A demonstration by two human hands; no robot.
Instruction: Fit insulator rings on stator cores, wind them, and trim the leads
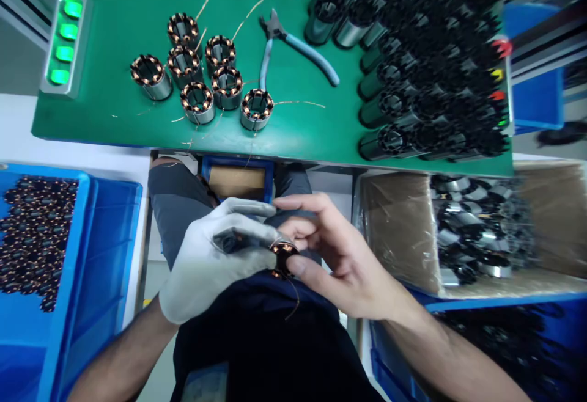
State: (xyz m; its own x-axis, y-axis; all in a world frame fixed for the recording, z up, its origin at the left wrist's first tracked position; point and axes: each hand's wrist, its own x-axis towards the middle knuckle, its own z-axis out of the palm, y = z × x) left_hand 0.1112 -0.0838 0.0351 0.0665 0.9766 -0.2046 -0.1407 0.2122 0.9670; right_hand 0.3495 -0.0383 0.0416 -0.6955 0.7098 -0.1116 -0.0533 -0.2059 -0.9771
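Observation:
My left hand (pixel 220 255), in a white glove, and my bare right hand (pixel 339 261) meet above my lap. Between them is a copper-wound motor stator (pixel 282 256), gripped by the fingers of both hands, with a loose wire end (pixel 297 300) hanging below it. A dark, round-ended thing (pixel 224 242) also lies in the gloved hand; its kind is hard to make out. Beyond, on the green bench mat (pixel 312 127), stand several wound stators (pixel 159 88) with wire ends sticking out. Blue-handled diagonal cutters (pixel 314 60) lie spread among them.
Stacked dark stator cores (pixel 380 142) crowd the bench's right side. A panel with green lights (pixel 68 30) sits at far left. A blue bin (pixel 82 237) of wound parts is on my left; a lined carton (pixel 398 231) of metal rings and another blue bin (pixel 394 359) are on my right.

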